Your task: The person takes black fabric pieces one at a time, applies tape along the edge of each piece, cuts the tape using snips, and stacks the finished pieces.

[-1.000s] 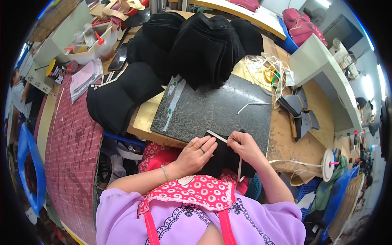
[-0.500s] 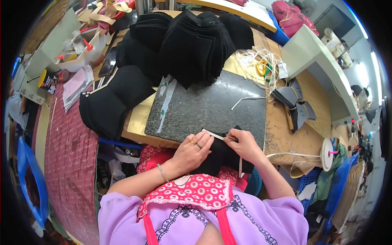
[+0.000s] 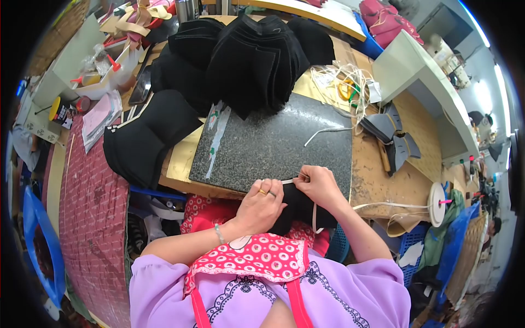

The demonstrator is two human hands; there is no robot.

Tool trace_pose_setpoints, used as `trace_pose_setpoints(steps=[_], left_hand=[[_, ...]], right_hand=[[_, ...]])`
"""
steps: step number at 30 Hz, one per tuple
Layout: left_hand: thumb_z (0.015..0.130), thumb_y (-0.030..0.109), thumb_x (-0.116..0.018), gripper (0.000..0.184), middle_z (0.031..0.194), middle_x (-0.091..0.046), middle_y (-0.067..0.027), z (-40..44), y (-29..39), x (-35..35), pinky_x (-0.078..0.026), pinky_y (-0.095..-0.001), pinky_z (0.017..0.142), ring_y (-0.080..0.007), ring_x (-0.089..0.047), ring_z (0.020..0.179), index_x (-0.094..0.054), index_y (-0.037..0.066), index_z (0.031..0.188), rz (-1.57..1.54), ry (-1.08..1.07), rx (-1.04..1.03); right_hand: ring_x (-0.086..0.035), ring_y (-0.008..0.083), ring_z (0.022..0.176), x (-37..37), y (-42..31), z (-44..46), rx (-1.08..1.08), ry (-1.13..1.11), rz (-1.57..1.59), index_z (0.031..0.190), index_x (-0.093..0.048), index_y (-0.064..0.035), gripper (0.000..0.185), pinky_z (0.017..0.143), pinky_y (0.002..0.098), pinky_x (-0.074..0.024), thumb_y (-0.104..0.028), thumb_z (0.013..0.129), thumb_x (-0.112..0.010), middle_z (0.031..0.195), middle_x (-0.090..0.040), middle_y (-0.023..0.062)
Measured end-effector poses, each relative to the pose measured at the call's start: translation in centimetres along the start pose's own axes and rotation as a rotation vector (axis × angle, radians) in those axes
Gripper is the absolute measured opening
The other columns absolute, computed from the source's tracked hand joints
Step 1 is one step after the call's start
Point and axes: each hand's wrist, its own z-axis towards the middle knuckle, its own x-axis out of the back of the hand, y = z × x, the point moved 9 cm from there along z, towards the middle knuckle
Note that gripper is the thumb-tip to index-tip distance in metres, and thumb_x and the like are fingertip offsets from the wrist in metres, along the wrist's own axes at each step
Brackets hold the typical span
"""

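A black fabric piece (image 3: 298, 206) lies over the near edge of the dark stone slab (image 3: 273, 145) and hangs toward my lap. My left hand (image 3: 259, 205), with rings on its fingers, is closed over the left part of that piece. At its upper edge runs a narrow white tape (image 3: 287, 181). My right hand (image 3: 318, 187) pinches the tape and the fabric edge between thumb and fingers. A loose length of white tape (image 3: 315, 220) hangs below the right hand. What lies under my left palm is hidden.
Stacked black fabric pieces (image 3: 257, 60) cover the slab's back; more (image 3: 150, 134) lie left. A tape spool (image 3: 436, 204) stands right, its tape leading toward me. Tangled white cords (image 3: 342, 82), yellow-handled scissors (image 3: 345, 89) and grey pieces (image 3: 383, 127) are on the right.
The view has shifted slightly. My left hand has come a little nearer to me, and the taped edge between the hands now lies more level. Both hands keep hold.
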Motion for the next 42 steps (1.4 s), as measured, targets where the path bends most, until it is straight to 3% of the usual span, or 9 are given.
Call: trace_pose_setpoints(steps=[3,12,20,24,26,30,32,41,42], left_hand=[[0.083,0.028,-0.062,0.055,0.122,-0.054,-0.021,0.6,1.2,0.6,-0.036,-0.0395,0.1,-0.0311,-0.048,0.118,-0.053,-0.01,0.121,-0.078,0.102,-0.155],[0.086,0.031,-0.06,0.055,0.126,-0.054,-0.0225,-0.3,1.9,-0.3,-0.038,-0.043,0.099,-0.0331,-0.051,0.119,-0.052,-0.006,0.127,0.108,0.073,-0.174],[0.085,0.031,-0.062,0.057,0.124,-0.052,-0.0295,1.5,3.2,0.4,-0.036,-0.0439,0.103,-0.0385,-0.049,0.119,-0.052,-0.014,0.119,-0.059,0.032,-0.155],[0.084,0.031,-0.062,0.059,0.125,-0.05,-0.0325,1.6,3.6,-0.4,-0.034,-0.045,0.107,-0.0411,-0.046,0.121,-0.051,-0.016,0.118,-0.091,0.068,-0.163],[0.085,0.031,-0.062,0.058,0.126,-0.05,-0.0321,1.5,3.6,-0.5,-0.034,-0.0448,0.107,-0.0406,-0.046,0.122,-0.051,-0.016,0.118,-0.066,0.078,-0.16],[0.085,0.032,-0.061,0.057,0.127,-0.05,-0.0308,1.5,3.5,-0.6,-0.035,-0.0439,0.106,-0.0393,-0.046,0.123,-0.052,-0.014,0.119,-0.029,0.085,-0.155],[0.085,0.032,-0.061,0.057,0.127,-0.051,-0.0303,1.6,3.6,-0.6,-0.035,-0.0436,0.106,-0.0388,-0.047,0.122,-0.052,-0.013,0.119,-0.013,0.083,-0.163],[0.087,0.031,-0.06,0.052,0.126,-0.052,-0.0275,1.4,3.4,-0.8,-0.036,-0.0424,0.105,-0.0365,-0.048,0.121,-0.053,-0.011,0.119,0.028,0.094,-0.149],[0.087,0.031,-0.06,0.052,0.126,-0.052,-0.0274,1.4,3.4,-0.7,-0.036,-0.0424,0.105,-0.0365,-0.048,0.121,-0.053,-0.01,0.119,0.021,0.102,-0.156]], right_hand=[[-0.061,0.027,0.059,0.2,-0.1,0.1,0.017,0.003,-0.005,0.079,-0.064,0.0014,0.022,0.06,0.036,-0.0478,-0.02,0.078,-0.068,0.066,-0.061,0.0182],[-0.056,0.0151,0.062,0.8,0.9,-0.3,0.007,-0.121,0.151,0.082,-0.063,0.0022,0.015,0.061,0.0308,-0.0467,-0.013,0.082,-0.064,0.068,-0.062,0.012],[-0.066,0.0289,0.071,0.6,1.0,0.9,-0.001,-0.036,-0.089,0.081,-0.064,0.0001,0.02,0.065,0.0377,-0.0491,-0.019,0.076,-0.069,0.073,-0.064,0.0184],[-0.064,0.0281,0.067,1.1,1.0,0.7,-0.001,-0.01,-0.068,0.08,-0.063,0.0006,0.023,0.063,0.0371,-0.0485,-0.021,0.077,-0.07,0.072,-0.064,0.0182],[-0.06,0.0205,0.063,1.7,1.5,0.0,-0.093,-0.038,-0.047,0.08,-0.062,0.0015,0.024,0.061,0.034,-0.0472,-0.021,0.079,-0.072,0.067,-0.062,0.0141],[-0.062,0.0246,0.064,3.0,2.5,-2.2,-0.161,-0.094,0.097,0.08,-0.064,0.0014,0.024,0.062,0.0357,-0.0468,-0.021,0.079,-0.071,0.069,-0.062,0.0173],[-0.053,0.015,0.059,3.1,3.2,-3.0,-0.211,-0.203,0.21,0.079,-0.062,0.0026,0.024,0.058,0.0324,-0.0436,-0.019,0.079,-0.072,0.064,-0.058,0.0131],[-0.049,0.0097,0.059,12.1,5.4,-1.5,-0.143,-0.208,-0.017,0.074,-0.062,0.0028,0.023,0.055,0.0305,-0.0413,-0.015,0.076,-0.076,0.061,-0.057,0.0058],[-0.048,0.007,0.06,13.7,5.9,-1.1,-0.08,-0.115,0.005,0.071,-0.059,0.0053,0.018,0.054,0.0264,-0.0402,-0.005,0.074,-0.074,0.057,-0.052,0.0043]])
